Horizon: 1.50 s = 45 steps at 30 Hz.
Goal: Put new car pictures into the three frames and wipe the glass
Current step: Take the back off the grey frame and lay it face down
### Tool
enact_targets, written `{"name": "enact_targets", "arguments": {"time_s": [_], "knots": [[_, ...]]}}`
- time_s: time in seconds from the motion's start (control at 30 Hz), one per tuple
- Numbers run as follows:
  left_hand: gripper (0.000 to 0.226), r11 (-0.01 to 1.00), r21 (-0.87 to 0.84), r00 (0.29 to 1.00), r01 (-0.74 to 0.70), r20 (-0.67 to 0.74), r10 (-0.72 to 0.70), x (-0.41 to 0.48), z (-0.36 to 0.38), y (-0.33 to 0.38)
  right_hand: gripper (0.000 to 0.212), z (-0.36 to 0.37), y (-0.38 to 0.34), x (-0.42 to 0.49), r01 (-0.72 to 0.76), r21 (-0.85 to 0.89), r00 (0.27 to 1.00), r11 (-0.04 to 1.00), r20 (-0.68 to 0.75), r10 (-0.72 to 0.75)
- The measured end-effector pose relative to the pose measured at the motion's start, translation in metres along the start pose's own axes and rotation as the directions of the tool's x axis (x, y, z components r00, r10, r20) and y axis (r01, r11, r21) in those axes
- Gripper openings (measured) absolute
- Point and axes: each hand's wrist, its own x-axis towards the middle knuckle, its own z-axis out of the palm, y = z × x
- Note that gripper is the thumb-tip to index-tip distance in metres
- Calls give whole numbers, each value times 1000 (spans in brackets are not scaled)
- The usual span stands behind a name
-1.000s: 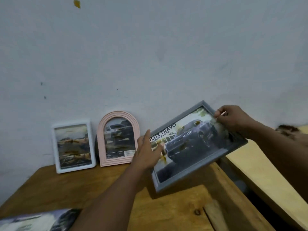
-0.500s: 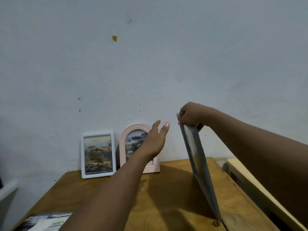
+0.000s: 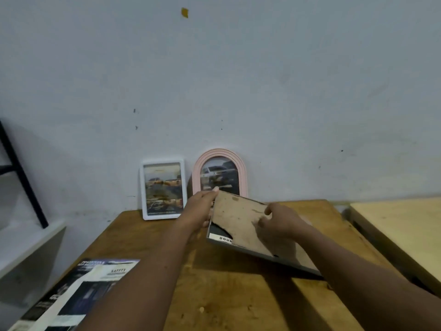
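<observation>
The grey frame (image 3: 262,256), back upward, is gripped at its far left corner by the left hand (image 3: 199,209); its backing (image 3: 238,218) is pinched by curled fingers of the right hand (image 3: 282,223).

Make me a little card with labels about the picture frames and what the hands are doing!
Grey frame: held over the wooden table, back side up, brown backing showing
Left hand: grips the grey frame's left edge
Right hand: on the backing, fingers curled; pinching or not is unclear
White frame: leans on the wall, car picture inside
Pink arched frame: beside the white one, at the wall, car picture inside
Magazine: lies flat at the table's near left
</observation>
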Motion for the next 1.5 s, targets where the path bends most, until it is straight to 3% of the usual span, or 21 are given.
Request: {"name": "enact_targets", "arguments": {"time_s": [0.13,0.27,0.47,0.73,0.93,1.03,1.13,1.27,1.4,1.5], "knots": [[30,998,11,986,67,-152,-65,13,-8,-64,58,50,21,-11,62,-90,996,994,65,-56],[39,991,101,977,90,-203,-68,9,-6,-101,66,75,22,-11,194,-125,980,973,76,-185],[84,917,396,993,47,-119,1,9,-2,-112,65,85,34,5,241,-174,969,955,-7,-246],[71,836,546,974,-50,-158,161,11,8,-131,60,84,40,9,247,-205,965,947,-33,-259],[75,926,362,958,-108,-210,194,11,7,-131,74,90,14,9,273,-199,961,941,20,-275],[85,973,214,971,-81,-205,126,11,1,-124,87,105,-10,9,269,-215,963,939,39,-267],[71,999,46,985,1,-171,7,11,-10,-115,102,113,-26,9,227,-282,974,932,61,-219],[86,998,43,990,39,-138,-33,10,-19,-112,118,114,-37,11,187,-350,981,918,107,-159],[78,998,51,994,24,-109,-19,10,-17,-111,101,104,-45,11,283,-450,958,847,89,-273],[105,995,100,995,13,-101,-3,10,-15,-113,72,95,-54,5,450,-570,870,688,105,-482]]}}
